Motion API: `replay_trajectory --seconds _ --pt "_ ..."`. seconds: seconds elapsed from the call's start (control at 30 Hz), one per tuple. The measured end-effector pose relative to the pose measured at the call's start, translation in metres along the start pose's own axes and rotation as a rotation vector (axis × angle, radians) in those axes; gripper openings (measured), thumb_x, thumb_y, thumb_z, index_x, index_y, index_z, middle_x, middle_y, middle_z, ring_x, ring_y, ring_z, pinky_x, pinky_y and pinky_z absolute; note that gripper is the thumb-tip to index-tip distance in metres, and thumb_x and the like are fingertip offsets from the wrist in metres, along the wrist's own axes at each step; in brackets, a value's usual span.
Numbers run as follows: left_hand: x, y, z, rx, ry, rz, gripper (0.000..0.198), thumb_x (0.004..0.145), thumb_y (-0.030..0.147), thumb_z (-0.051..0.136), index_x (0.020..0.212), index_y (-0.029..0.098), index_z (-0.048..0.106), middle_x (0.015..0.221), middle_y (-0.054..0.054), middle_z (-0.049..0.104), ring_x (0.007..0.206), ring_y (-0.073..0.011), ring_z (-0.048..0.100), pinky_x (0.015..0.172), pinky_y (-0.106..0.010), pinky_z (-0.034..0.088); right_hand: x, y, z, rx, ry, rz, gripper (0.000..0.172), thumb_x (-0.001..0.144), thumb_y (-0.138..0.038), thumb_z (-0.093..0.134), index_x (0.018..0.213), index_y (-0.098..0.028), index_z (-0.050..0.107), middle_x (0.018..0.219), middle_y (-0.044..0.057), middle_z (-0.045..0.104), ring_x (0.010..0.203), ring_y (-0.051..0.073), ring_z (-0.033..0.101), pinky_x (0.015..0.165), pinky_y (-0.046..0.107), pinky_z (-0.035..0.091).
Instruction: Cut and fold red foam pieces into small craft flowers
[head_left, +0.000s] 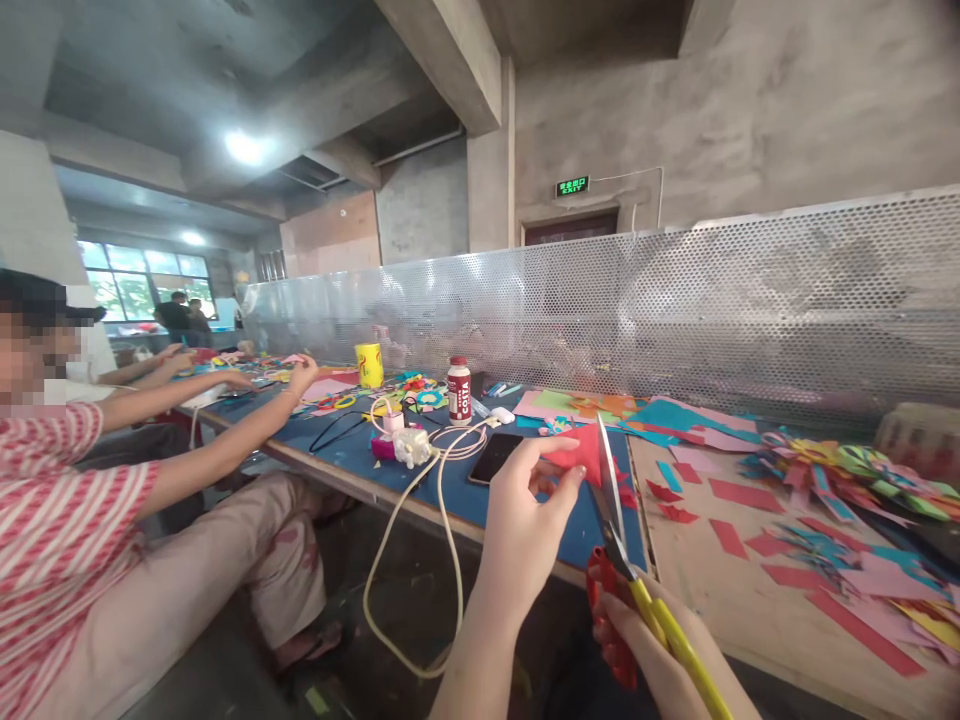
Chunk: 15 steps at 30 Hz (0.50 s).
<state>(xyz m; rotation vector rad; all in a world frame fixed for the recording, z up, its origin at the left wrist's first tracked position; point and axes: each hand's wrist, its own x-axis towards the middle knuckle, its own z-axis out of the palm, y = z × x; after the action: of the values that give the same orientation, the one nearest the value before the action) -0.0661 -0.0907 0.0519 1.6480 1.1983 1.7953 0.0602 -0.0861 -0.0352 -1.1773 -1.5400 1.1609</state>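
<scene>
Pinched between the thumb and fingers of my left hand (525, 515) is a small piece of red paper (583, 452). My right hand (651, 655) is closed round the yellow handle of a pair of scissors (616, 545). Their blades point up and stand slightly apart at the paper's right edge. Beside the handle, at the right fingers, shows a red thing (611, 620) whose kind I cannot make out. Red scraps (624, 490) lie on the table just behind the scissors.
Cut paper strips (742, 495) and a colourful paper pile (847, 470) cover the board on the right. A phone (495, 458), a bottle (459, 392), a power strip with plugs (409, 447) and a looping cable (441, 500) are nearby. A co-worker in a striped shirt (67, 500) sits left.
</scene>
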Motion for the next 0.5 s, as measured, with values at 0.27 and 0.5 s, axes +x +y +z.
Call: replay_trajectory --seconds 0.27,0.5 --pt "0.001 0.001 0.001 -0.036 -0.009 -0.030 0.018 0.078 0.022 0.056 0.095 0.020 0.059 0.095 -0.006 0.065 0.080 -0.0163 0.060 0.072 -0.028 0.046 -0.006 -0.006 0.003 -0.060 0.001 -0.112 0.036 0.074 -0.050 0.045 0.078 -0.017 0.058 0.058 0.002 0.059 0.054 0.015 0.058 0.049 0.021 0.044" --pt "0.001 0.001 0.001 -0.101 0.001 -0.088 0.021 0.075 0.024 0.059 0.096 0.019 0.060 0.091 -0.007 0.065 0.078 -0.0164 0.059 0.069 -0.027 0.046 -0.011 -0.011 -0.001 -0.082 0.015 -0.113 0.028 0.072 -0.045 0.049 0.075 -0.018 0.059 0.060 0.003 0.061 0.054 0.016 0.059 0.049 0.021 0.045"
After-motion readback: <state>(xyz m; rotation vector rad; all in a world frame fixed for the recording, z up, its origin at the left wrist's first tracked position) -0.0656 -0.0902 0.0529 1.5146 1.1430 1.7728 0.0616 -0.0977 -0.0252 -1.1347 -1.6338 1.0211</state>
